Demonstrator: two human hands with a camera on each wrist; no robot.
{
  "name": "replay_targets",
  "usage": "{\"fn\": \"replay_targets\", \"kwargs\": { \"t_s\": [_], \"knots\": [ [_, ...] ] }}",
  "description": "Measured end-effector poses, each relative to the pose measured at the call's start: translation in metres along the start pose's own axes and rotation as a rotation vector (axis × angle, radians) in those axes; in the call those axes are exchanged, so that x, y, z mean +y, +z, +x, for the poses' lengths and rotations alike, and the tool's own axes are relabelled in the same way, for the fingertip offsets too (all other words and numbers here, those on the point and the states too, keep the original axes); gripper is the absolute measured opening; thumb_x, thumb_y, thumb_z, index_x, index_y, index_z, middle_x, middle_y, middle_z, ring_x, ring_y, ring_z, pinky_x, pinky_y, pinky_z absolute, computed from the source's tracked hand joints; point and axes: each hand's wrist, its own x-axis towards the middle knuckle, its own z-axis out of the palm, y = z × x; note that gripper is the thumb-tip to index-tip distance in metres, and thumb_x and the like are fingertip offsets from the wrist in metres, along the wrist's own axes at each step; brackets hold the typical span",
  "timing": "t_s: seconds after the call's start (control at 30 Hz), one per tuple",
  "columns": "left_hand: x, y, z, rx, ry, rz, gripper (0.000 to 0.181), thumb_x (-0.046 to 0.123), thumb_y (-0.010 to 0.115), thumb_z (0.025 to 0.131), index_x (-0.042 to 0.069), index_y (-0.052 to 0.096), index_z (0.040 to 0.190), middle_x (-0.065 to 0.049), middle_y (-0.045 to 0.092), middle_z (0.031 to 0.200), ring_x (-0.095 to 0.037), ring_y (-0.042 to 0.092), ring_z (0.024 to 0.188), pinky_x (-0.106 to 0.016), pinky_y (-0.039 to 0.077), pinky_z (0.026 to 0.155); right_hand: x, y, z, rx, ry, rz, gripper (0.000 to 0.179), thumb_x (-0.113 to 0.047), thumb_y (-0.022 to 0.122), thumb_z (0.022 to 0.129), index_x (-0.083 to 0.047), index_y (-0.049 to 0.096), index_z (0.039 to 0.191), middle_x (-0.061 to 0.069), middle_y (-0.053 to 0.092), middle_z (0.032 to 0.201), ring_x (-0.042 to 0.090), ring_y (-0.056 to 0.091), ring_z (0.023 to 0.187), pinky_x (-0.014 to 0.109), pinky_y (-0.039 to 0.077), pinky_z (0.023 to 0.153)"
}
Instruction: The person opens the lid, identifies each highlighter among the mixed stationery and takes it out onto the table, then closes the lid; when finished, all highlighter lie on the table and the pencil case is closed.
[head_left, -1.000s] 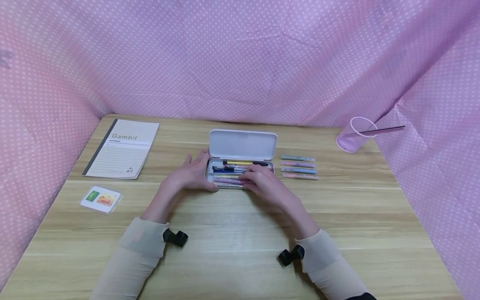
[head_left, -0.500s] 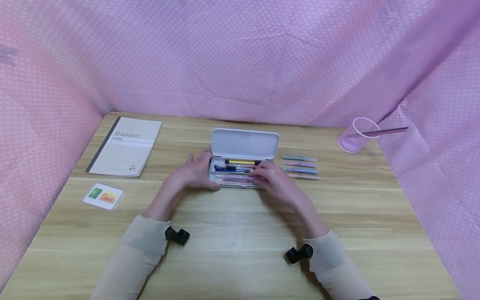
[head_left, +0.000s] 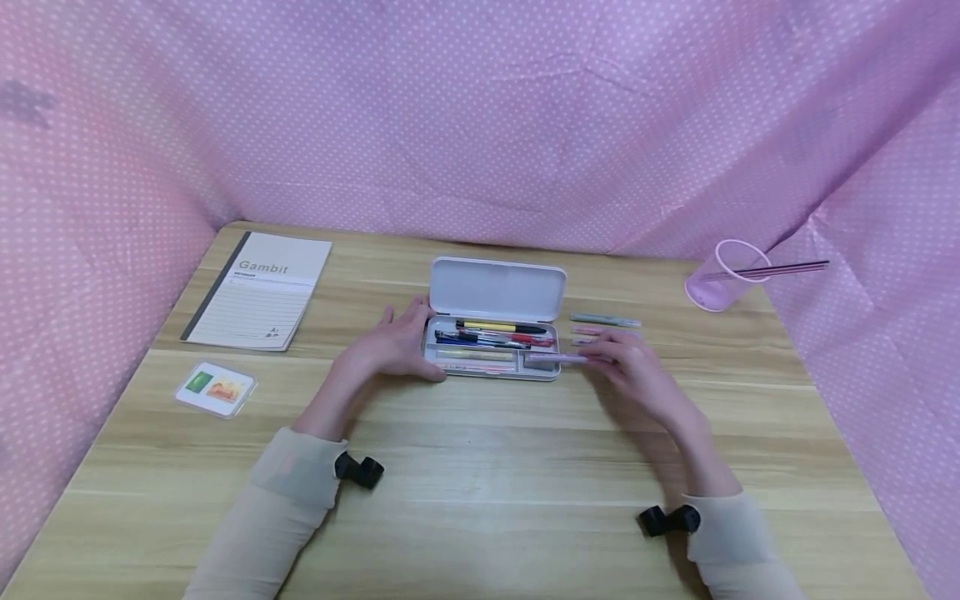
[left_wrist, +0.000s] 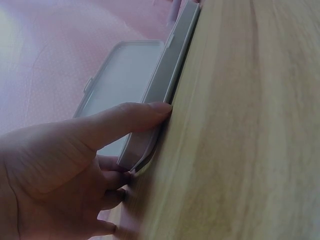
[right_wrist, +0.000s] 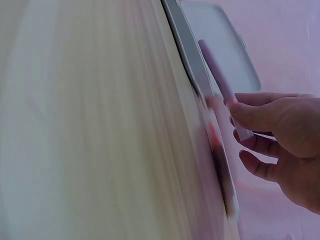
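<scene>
An open white pencil case (head_left: 495,377) stands mid-table with its lid (head_left: 498,289) tipped back. My left hand (head_left: 393,343) grips its left end, the thumb along the front wall and the fingers round the corner. With thumb and fingers, my right hand (head_left: 633,371) pinches a purple pen (right_wrist: 217,72) by one end, its other end over the right part of the case. Inside the case lie a yellow-and-black pen (head_left: 498,327), several pens with red, black and blue parts, and some pale ones in the front compartment.
Several pastel pens, among them a green one (head_left: 603,320), lie right of the case, partly hidden by my right hand. A notebook (head_left: 258,292) and a small picture card (head_left: 216,389) lie at left. A tilted pink cup (head_left: 716,283) with thin sticks stands at back right.
My right hand has drawn the purple pen rightward out of the front compartment, from the middle of the case to past its right end. The left hand keeps its place on the case.
</scene>
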Motion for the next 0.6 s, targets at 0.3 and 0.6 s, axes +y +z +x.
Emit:
{"fn": "replay_targets", "kwargs": {
  "t_s": [0.3,0.6],
  "knots": [
    [-0.001,0.0,0.0,-0.005,-0.005,0.01,0.097,0.043,0.084,0.077,0.003,0.031,0.147,-0.025,0.012,0.172,-0.038,0.018,0.16,-0.059,-0.005,0.132,0.029,-0.023,-0.023,0.059,0.023,-0.07,0.023,0.007,0.077,0.083,-0.007,0.078,0.101,0.005,0.071,0.094,0.019,0.066,0.088,0.033,0.054,0.078],
    [0.0,0.0,0.0,-0.01,-0.007,0.003,0.098,0.043,0.084,0.076,0.003,0.031,0.148,-0.025,0.011,0.172,-0.039,0.017,0.16,-0.059,-0.006,0.132,0.036,-0.03,-0.028,0.011,0.06,-0.092,0.02,0.004,0.078,0.083,-0.007,0.079,0.1,0.008,0.074,0.097,0.027,0.071,0.09,0.049,0.059,0.081]
  ]
}}
